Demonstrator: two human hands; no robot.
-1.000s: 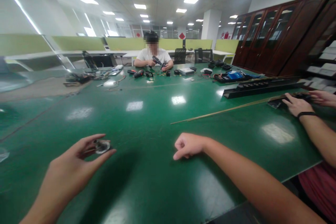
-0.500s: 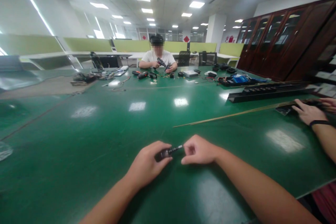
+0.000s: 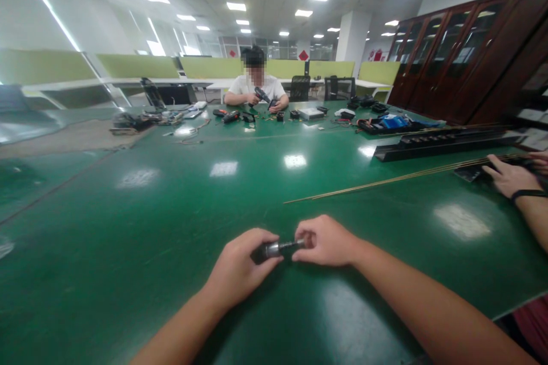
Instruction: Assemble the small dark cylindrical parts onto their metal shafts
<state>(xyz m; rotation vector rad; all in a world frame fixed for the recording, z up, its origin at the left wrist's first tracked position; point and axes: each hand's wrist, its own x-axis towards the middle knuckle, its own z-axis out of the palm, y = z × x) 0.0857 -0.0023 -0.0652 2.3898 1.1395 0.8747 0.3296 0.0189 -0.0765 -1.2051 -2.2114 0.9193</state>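
My left hand grips a short dark cylinder with a shiny metal collar between thumb and fingers, just above the green table. A thin dark shaft sticks out of its right end. The curled thumb and fingers of my right hand close round the shaft's far tip. The part inside my left palm is hidden, and the exact kind of tool cannot be made out.
Long thin brass-coloured rods lie beyond my right hand, reaching a co-worker's hand. Black metal channels lie behind them. Across the green table, another person holds a power drill among scattered tools and parts.
My right thumb and fingers have come onto the shaft's tip, where a gap was before. The dark cylinder has turned slightly to lie more level. The whole view has shifted a little.
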